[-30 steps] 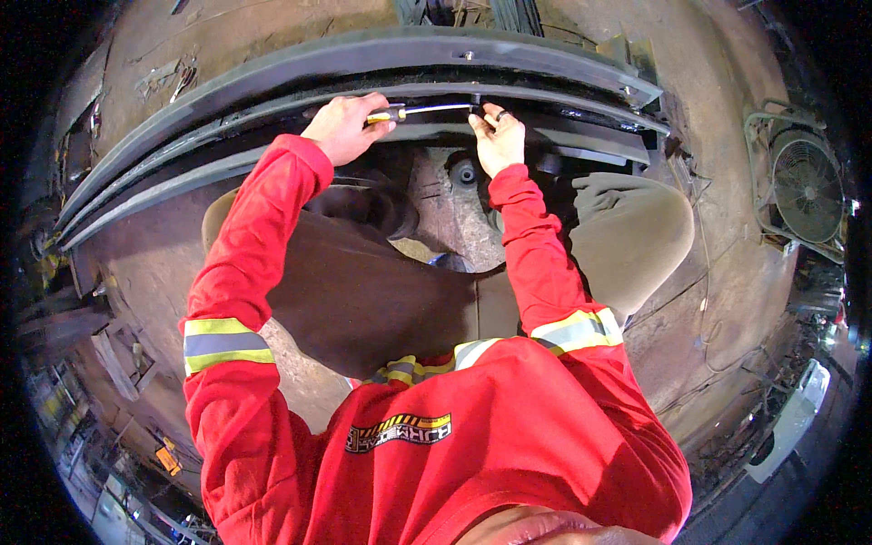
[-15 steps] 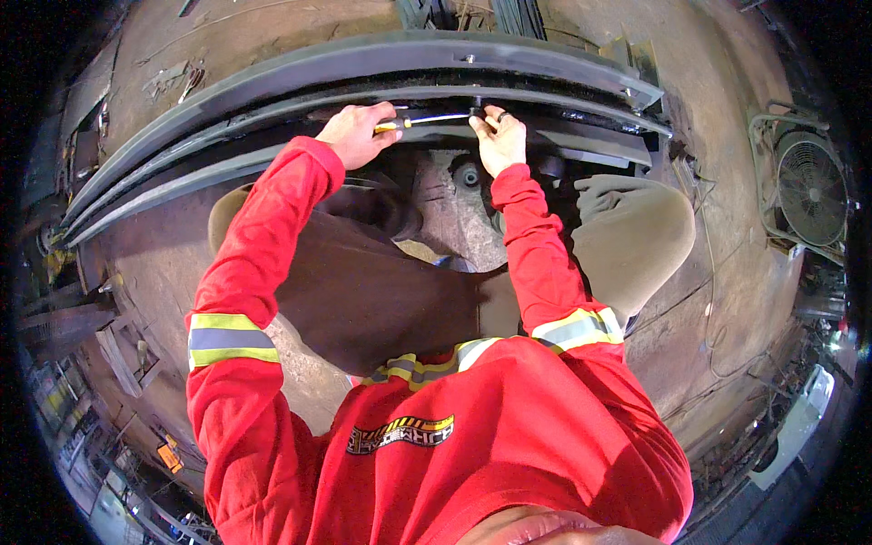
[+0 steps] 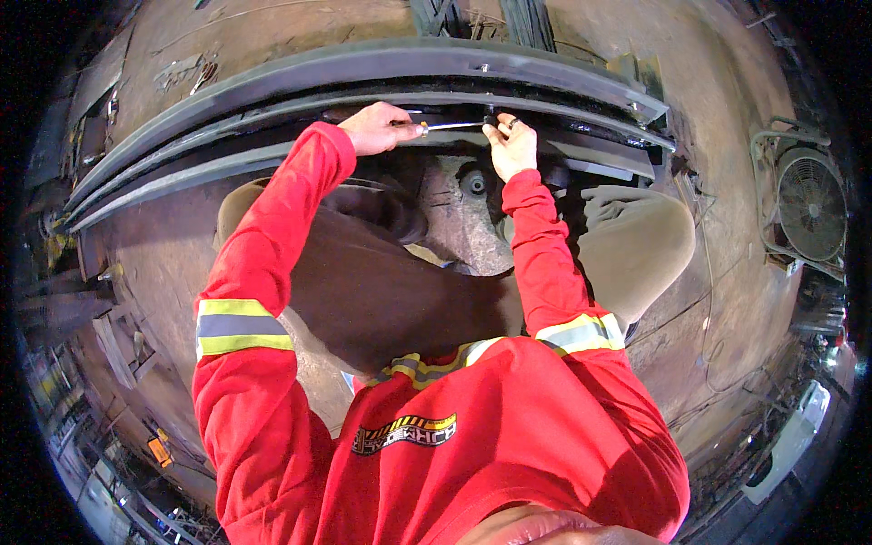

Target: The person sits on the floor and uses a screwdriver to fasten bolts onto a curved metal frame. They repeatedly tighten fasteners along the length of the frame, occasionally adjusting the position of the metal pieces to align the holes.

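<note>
My left hand (image 3: 378,130) is closed around the handle of a screwdriver (image 3: 454,125), and only a bit of the yellow handle shows past the fingers. Its thin metal shaft runs to the right and meets a small black piece (image 3: 490,119). That piece sits at the fingertips of my right hand (image 3: 514,148), pinched between thumb and fingers. A dark ring is on one finger of that hand. Both hands are over long grey steel beams (image 3: 363,69) that lie crosswise in front of me. Whether the shaft's tip enters the black piece, I cannot tell.
Between my bent legs, a round grey part (image 3: 474,183) lies by the near beam. A floor fan (image 3: 811,202) stands at the right. Dark metal bars (image 3: 529,23) lie beyond the beams. An orange object (image 3: 160,451) is at the lower left.
My left hand has turned and covers more of the screwdriver's handle. Both hands appear slightly farther right and lower, as does the scene around them. The right hand keeps its pinch.
</note>
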`<state>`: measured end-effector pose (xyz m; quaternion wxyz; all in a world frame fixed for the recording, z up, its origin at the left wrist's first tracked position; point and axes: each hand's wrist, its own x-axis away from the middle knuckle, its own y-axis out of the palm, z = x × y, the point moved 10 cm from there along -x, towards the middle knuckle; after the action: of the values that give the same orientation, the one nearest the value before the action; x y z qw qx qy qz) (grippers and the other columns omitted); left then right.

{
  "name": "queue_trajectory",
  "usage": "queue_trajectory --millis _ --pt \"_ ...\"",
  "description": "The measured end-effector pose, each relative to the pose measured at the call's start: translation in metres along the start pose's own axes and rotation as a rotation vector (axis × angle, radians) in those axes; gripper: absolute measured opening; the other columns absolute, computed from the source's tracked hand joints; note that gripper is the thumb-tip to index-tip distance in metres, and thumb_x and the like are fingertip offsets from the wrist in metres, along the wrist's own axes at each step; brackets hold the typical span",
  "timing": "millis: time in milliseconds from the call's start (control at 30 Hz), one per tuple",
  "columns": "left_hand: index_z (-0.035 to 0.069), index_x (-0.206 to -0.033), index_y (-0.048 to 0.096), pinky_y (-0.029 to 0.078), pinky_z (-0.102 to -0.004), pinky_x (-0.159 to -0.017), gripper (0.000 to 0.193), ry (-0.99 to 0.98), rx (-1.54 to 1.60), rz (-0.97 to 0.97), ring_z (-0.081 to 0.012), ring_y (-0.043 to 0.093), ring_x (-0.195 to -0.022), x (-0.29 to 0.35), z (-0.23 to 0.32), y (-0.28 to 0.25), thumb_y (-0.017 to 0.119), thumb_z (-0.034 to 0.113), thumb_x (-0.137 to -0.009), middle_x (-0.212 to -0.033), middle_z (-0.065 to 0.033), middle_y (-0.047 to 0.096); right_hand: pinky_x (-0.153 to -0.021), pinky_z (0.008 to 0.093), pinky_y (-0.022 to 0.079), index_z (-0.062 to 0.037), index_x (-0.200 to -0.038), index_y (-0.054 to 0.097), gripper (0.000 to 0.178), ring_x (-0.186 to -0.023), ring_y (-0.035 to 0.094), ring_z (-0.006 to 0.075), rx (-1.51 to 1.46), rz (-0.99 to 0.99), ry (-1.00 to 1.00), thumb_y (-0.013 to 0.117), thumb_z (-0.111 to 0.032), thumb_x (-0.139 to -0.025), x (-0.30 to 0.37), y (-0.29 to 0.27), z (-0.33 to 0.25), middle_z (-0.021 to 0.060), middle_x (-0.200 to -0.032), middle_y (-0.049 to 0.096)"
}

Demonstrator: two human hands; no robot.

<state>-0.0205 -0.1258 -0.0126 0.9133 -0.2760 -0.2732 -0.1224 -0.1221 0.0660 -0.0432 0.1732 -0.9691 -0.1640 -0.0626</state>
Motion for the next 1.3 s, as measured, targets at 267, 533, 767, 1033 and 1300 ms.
queue_trajectory --millis 267,533,767,1033,1300 --pt "0.009 -0.085 0.063 0.028 -0.0269 -0.041 0.037 -0.262 0.27 -0.158 -0.0081 0.036 -0.045 0.009 -0.006 0.003 0.053 0.045 -0.091 -0.058 0.0023 0.041 -0.072 0.0281 0.052 0.0095 -0.107 0.06 0.035 -0.083 0.066 0.021 0.172 0.012 -0.061 0.068 -0.011 -0.08 -0.005 -0.003 -0.005 0.0206 -0.097 0.067" --pt "0.006 -0.078 0.062 0.028 -0.0274 -0.043 0.038 -0.183 0.286 -0.066 -0.0078 0.036 -0.048 0.008 0.006 0.011 0.059 0.042 -0.089 -0.054 0.0041 0.041 -0.07 0.0358 0.052 0.0016 -0.098 0.066 0.029 -0.081 0.067 0.0301 0.448 -0.011 -0.184 0.064 -0.023 -0.083 -0.005 -0.003 -0.025 0.02 -0.092 0.067" --pt "-0.001 -0.082 0.067 0.04 -0.0305 -0.057 0.046 0.001 0.127 0.156 -0.0125 0.044 -0.057 0.012 0.022 -0.007 0.065 0.045 -0.083 -0.059 -0.0054 0.053 -0.084 0.0417 0.049 -0.013 -0.088 0.072 0.024 -0.094 0.064 0.0309 0.812 -0.236 -0.075 0.069 -0.035 -0.078 -0.073 -0.001 -0.092 0.0136 -0.093 0.068" --pt "0.001 -0.077 0.067 0.042 -0.0323 -0.055 0.042 0.118 -0.11 0.371 -0.0158 0.05 -0.057 0.009 0.019 -0.024 0.07 0.043 -0.078 -0.06 -0.0106 0.055 -0.08 0.0315 0.045 -0.0114 -0.087 0.074 0.025 -0.079 0.059 0.0168 0.553 -0.759 0.0 0.077 -0.031 -0.072 -0.099 0.034 -0.05 0.0047 -0.083 0.069" --pt "0.0 -0.075 0.069 0.043 -0.0304 -0.056 0.039 0.09 -0.044 0.51 -0.0145 0.052 -0.056 0.021 0.025 -0.023 0.075 0.039 -0.075 -0.061 -0.0088 0.059 -0.076 0.0332 0.044 -0.0104 -0.069 0.069 0.024 -0.077 0.058 0.0168 0.572 -0.641 -0.022 0.08 -0.032 -0.069 -0.104 0.03 -0.044 0.0047 -0.078 0.066"
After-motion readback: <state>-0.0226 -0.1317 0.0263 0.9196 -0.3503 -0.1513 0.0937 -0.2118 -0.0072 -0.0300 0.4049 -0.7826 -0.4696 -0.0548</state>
